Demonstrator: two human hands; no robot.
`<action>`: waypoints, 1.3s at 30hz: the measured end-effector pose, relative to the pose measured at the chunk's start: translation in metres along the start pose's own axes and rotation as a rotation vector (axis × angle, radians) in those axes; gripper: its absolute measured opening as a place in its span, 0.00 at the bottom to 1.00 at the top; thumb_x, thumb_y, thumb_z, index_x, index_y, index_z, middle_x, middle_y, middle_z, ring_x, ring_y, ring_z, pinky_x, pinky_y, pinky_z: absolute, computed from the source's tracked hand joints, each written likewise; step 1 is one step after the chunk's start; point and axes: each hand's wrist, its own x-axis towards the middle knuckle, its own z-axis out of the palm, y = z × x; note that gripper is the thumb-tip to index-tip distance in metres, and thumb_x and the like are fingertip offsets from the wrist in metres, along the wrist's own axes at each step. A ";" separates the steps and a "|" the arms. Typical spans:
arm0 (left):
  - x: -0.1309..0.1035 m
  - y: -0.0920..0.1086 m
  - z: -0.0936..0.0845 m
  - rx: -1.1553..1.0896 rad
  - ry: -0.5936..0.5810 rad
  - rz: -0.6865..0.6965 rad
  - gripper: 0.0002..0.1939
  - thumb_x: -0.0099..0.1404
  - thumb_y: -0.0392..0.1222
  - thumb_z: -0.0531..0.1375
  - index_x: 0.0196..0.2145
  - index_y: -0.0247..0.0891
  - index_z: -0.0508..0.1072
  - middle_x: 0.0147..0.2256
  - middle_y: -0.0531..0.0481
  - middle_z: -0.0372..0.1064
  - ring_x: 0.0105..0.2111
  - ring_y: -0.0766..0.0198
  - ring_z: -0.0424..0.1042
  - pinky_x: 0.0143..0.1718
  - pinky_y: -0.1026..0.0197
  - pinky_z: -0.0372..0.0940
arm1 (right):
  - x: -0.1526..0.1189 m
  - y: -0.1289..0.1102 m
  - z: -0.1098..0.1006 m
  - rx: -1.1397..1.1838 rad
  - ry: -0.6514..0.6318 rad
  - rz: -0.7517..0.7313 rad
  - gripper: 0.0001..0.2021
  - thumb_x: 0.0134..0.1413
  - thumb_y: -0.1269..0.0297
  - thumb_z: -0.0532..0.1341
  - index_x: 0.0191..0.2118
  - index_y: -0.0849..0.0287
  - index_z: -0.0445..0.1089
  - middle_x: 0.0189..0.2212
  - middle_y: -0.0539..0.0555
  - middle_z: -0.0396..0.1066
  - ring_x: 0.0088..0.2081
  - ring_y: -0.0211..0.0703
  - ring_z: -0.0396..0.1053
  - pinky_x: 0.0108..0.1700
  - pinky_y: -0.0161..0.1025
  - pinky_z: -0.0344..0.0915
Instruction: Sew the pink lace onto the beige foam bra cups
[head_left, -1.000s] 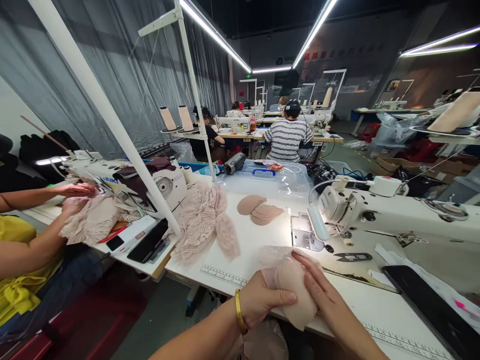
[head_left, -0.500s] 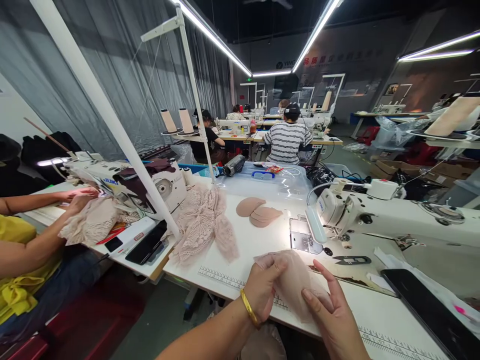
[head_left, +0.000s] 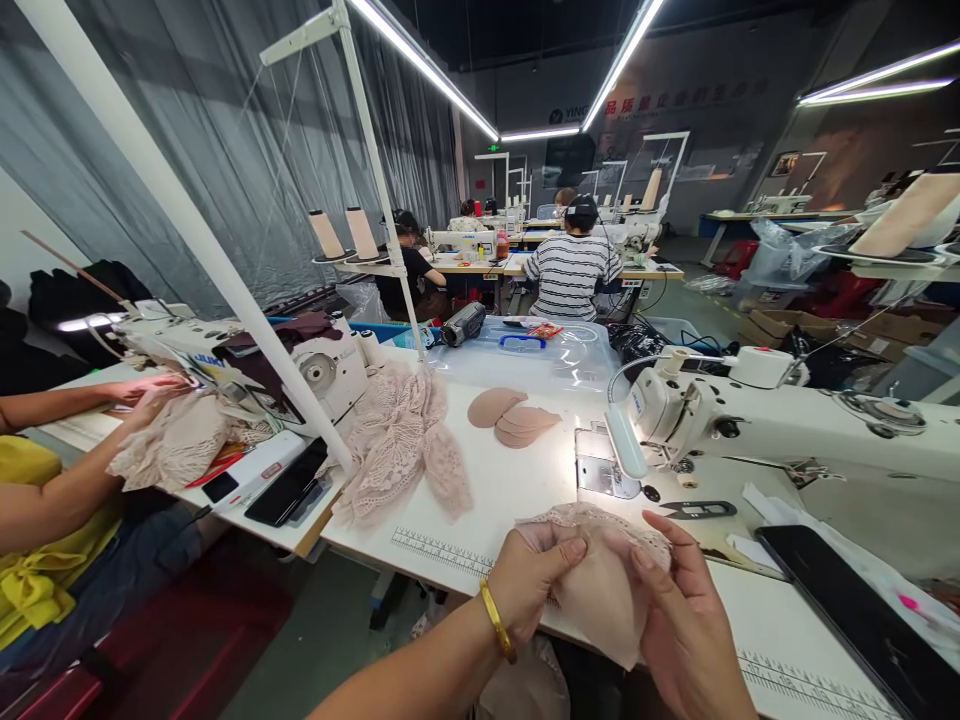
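A beige cloth (head_left: 604, 600) is held in both hands just in front of the needle end of the machine (head_left: 667, 410), above the near edge of the worktop (head_left: 510, 480). By the left hand (head_left: 525, 580), on whose wrist a bangle (head_left: 496, 620) is worn, the cloth is pinched, the thumb being laid on its upper face and the fingers largely hidden beneath. By the right hand (head_left: 690, 620), the cloth's right side is pinched between thumb and fingers, with the index finger extended past the lace edge. The cloth is draped down between the two grips. To the left of the machine, several teardrop-shaped pieces (head_left: 525, 425) are laid flat, some overlapping; farther left of the machine, a lace garment (head_left: 390, 440) is heaped. Snips (head_left: 701, 510) are placed close in front of the machine's arm, and a phone (head_left: 847, 620) is laid at the machine's near right. Behind and to the left of the machine, a clear box (head_left: 480, 365) is seen. Well to the machine's left, a co-worker in yellow (head_left: 37, 530) is seated, lace fabric (head_left: 176, 440) being handled there.
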 end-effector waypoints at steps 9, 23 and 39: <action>-0.003 0.010 0.002 -0.152 -0.040 -0.066 0.28 0.46 0.51 0.80 0.40 0.29 0.84 0.37 0.37 0.80 0.38 0.55 0.76 0.45 0.57 0.67 | 0.012 0.009 -0.027 -0.042 -0.109 0.158 0.34 0.50 0.40 0.72 0.60 0.45 0.70 0.47 0.53 0.81 0.45 0.56 0.79 0.45 0.50 0.78; 0.004 0.009 0.011 -0.323 0.058 -0.016 0.20 0.52 0.49 0.77 0.38 0.32 0.83 0.38 0.40 0.80 0.40 0.53 0.76 0.43 0.57 0.68 | -0.003 0.016 -0.017 -0.041 -0.117 0.157 0.42 0.48 0.46 0.75 0.67 0.45 0.61 0.48 0.56 0.81 0.49 0.58 0.78 0.52 0.55 0.74; 0.010 0.012 0.019 -0.253 0.138 -0.015 0.26 0.42 0.49 0.81 0.35 0.32 0.81 0.35 0.43 0.78 0.37 0.58 0.73 0.40 0.59 0.67 | -0.008 0.022 -0.016 -0.123 -0.090 0.094 0.45 0.47 0.46 0.75 0.68 0.48 0.59 0.49 0.58 0.80 0.50 0.58 0.77 0.54 0.54 0.73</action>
